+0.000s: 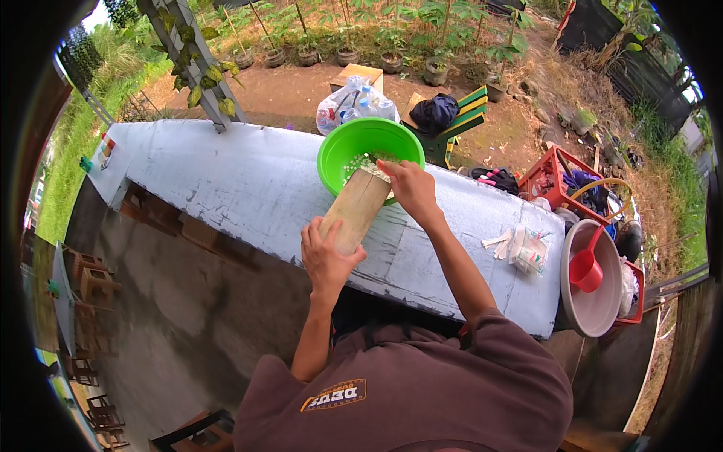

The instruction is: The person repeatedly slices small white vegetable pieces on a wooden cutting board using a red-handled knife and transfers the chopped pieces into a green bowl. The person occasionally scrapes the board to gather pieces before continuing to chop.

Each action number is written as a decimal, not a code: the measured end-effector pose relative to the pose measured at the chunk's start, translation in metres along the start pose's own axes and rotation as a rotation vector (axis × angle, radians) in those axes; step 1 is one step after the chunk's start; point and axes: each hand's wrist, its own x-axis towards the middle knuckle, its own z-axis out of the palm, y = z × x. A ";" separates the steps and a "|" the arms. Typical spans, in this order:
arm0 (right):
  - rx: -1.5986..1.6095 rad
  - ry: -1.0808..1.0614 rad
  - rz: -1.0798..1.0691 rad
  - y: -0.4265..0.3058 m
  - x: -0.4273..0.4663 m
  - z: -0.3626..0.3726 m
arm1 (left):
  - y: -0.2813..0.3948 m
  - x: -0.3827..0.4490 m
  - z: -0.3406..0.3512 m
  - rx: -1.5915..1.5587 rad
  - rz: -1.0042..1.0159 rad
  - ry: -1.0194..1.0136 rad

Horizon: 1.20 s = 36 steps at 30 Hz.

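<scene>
My left hand (327, 254) grips the near end of a wooden board (357, 209). The board slants up from my side of the table, its far end over the rim of a green plastic basin (370, 135). My right hand (411, 189) is at that far end, fingers bent over pale chopped pieces (368, 164). Some pieces lie in the basin and others are at the board's edge. Whether the right fingers hold anything is hidden.
The basin stands on a long light-blue table (254, 181) with worn edges. Plastic packets (530, 248) lie to the right. A grey tub (604, 248) with a red dipper (586, 270) stands past the table's end, near a red crate (556, 175). Behind the basin sits a bag of bottles (356, 104).
</scene>
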 end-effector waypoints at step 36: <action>-0.074 0.126 0.711 0.112 -0.315 -0.120 | 0.176 -0.022 0.195 -0.536 0.590 -0.502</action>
